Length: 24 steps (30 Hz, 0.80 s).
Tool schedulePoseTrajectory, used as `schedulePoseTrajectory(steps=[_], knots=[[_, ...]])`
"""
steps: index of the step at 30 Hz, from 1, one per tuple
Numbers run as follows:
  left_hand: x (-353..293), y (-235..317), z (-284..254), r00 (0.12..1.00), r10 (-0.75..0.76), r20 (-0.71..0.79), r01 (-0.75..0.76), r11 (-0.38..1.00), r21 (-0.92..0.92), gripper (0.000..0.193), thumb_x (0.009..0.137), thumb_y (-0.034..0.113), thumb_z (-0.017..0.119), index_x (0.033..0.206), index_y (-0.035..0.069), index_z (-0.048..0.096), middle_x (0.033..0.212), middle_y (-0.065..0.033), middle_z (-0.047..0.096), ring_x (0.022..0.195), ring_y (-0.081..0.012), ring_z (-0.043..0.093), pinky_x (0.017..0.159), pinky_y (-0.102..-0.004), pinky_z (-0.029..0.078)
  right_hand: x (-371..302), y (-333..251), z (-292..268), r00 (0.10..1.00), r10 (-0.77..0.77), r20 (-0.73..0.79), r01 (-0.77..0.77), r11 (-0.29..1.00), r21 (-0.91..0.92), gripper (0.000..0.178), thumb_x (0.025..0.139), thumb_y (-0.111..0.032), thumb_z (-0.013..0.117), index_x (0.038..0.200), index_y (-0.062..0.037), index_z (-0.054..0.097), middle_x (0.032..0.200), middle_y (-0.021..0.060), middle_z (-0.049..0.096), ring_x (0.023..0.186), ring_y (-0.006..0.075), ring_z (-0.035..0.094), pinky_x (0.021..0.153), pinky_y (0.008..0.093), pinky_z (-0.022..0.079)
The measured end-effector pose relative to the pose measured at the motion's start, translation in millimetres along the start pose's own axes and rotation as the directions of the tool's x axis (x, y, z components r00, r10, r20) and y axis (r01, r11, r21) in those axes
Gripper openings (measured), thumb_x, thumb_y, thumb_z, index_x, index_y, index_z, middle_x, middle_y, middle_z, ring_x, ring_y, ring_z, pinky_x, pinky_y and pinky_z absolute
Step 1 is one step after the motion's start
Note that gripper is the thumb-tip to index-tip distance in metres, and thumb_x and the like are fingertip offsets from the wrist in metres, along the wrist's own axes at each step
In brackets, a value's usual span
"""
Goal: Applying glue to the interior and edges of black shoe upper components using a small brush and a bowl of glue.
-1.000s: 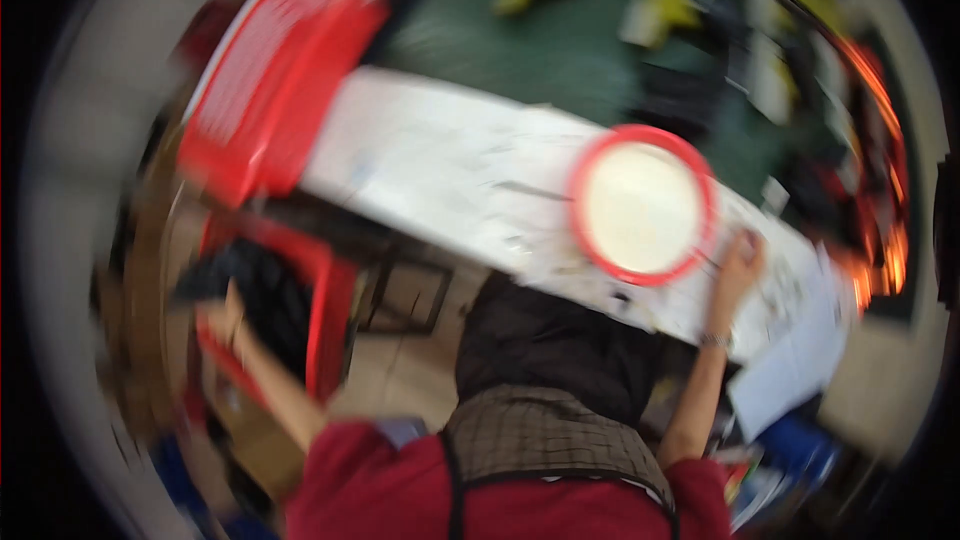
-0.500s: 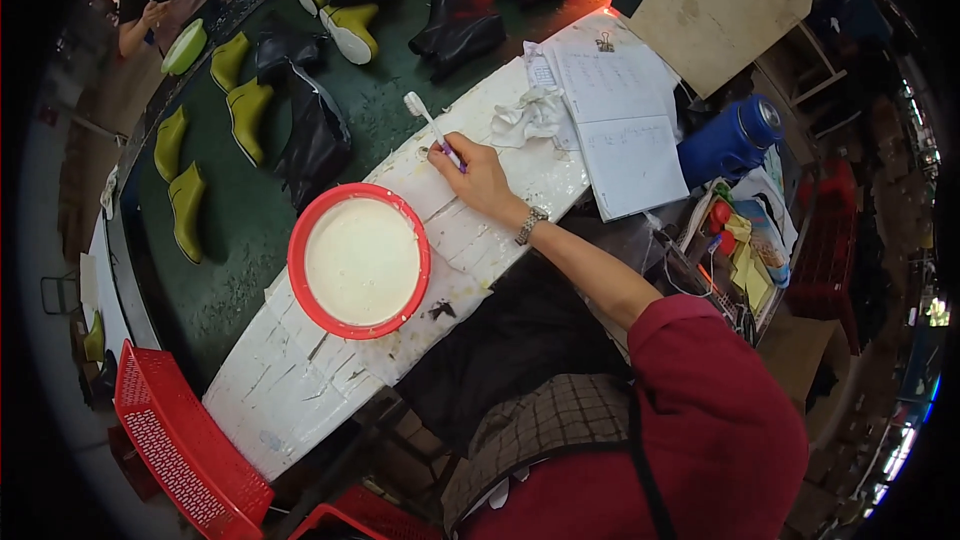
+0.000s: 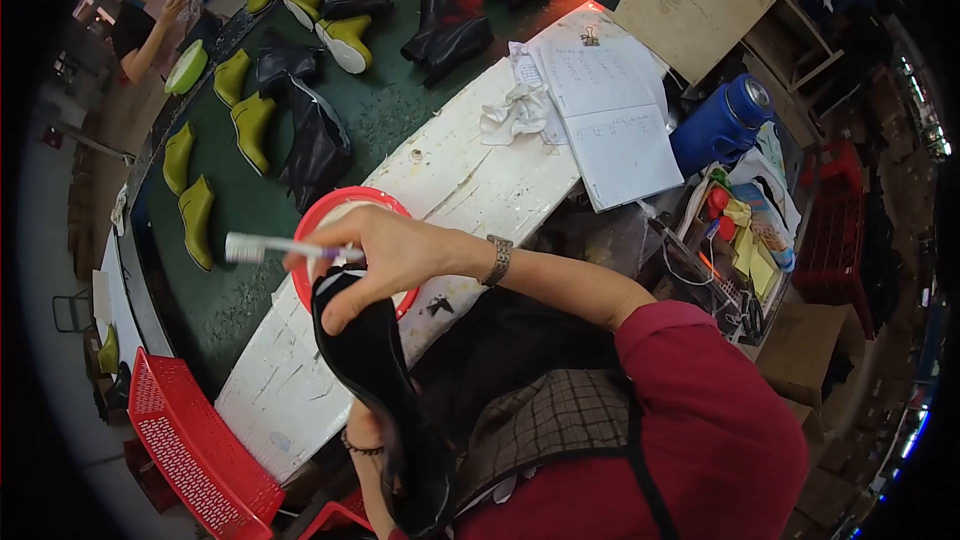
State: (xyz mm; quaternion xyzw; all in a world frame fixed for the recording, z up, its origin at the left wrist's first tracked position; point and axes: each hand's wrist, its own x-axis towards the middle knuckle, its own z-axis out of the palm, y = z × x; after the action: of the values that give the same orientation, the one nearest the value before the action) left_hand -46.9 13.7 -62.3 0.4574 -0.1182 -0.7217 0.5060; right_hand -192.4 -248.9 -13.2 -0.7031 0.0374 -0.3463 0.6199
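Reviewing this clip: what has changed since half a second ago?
The right hand, still gripping the toothbrush, has moved left and nearer the body, from over the white board to over the red bowl, and now touches a black boot. That boot and the left hand, mostly hidden behind it, have come into view. Bowl, open notebook and blue flask stayed put.

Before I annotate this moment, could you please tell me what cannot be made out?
Head view:
Left hand: fingers hidden behind the black boot.
Red basin: contents partly covered by the right hand.
Toothbrush: bristles blurred, probably by motion.
Lower red container: cut by bottom edge.
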Motion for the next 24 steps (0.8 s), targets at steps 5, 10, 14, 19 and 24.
schedulePoseTrajectory(steps=[5,10,14,19,24], knots=[[2,5,44,0.996,0.039,0.076,-0.057,0.963,0.264,0.131,0.066,0.101,0.042,0.137,-0.008,0.050,0.110,-0.0195,0.066,0.085,-0.0244,0.066,0.068,-0.0323,0.053,-14,-15,-9,0.957,0.219,0.190,-0.202,0.974,-0.104,0.033,0.077,-0.023,0.085,0.096,0.0003,0.073,0.079,0.0057,0.070,0.071,0.0134,0.061,0.067,0.0310,0.049],[-19,25,99,0.962,0.271,-0.035,-0.239,0.895,0.376,0.133,0.065,0.098,0.055,0.144,-0.008,0.040,0.131,-0.0242,0.059,0.105,-0.0289,0.067,0.084,-0.0368,0.054,-26,-8,3,0.964,0.262,0.051,-0.235,0.925,-0.297,0.030,0.078,-0.023,0.081,0.091,0.0022,0.073,0.070,0.0136,0.067,0.065,0.0191,0.063,0.063,0.0338,0.049],[-17,16,53,0.959,0.280,-0.051,-0.239,0.889,0.389,0.087,0.066,0.029,0.075,0.137,-0.010,0.046,0.114,-0.0212,0.067,0.092,-0.0288,0.071,0.077,-0.0388,0.058,-32,-10,6,0.925,0.373,0.072,-0.340,0.898,-0.279,0.034,0.079,-0.030,0.081,0.093,-0.0001,0.075,0.074,0.0164,0.069,0.066,0.0251,0.066,0.062,0.0365,0.050],[-42,33,45,0.827,0.405,-0.390,-0.249,0.886,0.391,0.058,0.067,0.013,0.065,0.119,-0.011,0.056,0.095,-0.0193,0.068,0.070,-0.0280,0.069,0.064,-0.0363,0.058,-57,9,-23,0.959,0.048,-0.280,-0.226,0.725,-0.651,0.030,0.085,-0.034,0.077,0.097,-0.0065,0.075,0.084,0.0083,0.067,0.070,0.0254,0.067,0.064,0.0375,0.052],[-49,33,23,0.619,0.551,-0.560,-0.295,0.824,0.484,0.048,0.073,0.006,0.065,0.118,-0.008,0.058,0.099,-0.0172,0.067,0.071,-0.0252,0.067,0.065,-0.0349,0.058,-75,12,-53,0.966,0.131,-0.225,-0.260,0.462,-0.848,0.021,0.091,-0.030,0.070,0.090,-0.0090,0.073,0.089,0.0071,0.063,0.071,0.0285,0.066,0.063,0.0407,0.052]])
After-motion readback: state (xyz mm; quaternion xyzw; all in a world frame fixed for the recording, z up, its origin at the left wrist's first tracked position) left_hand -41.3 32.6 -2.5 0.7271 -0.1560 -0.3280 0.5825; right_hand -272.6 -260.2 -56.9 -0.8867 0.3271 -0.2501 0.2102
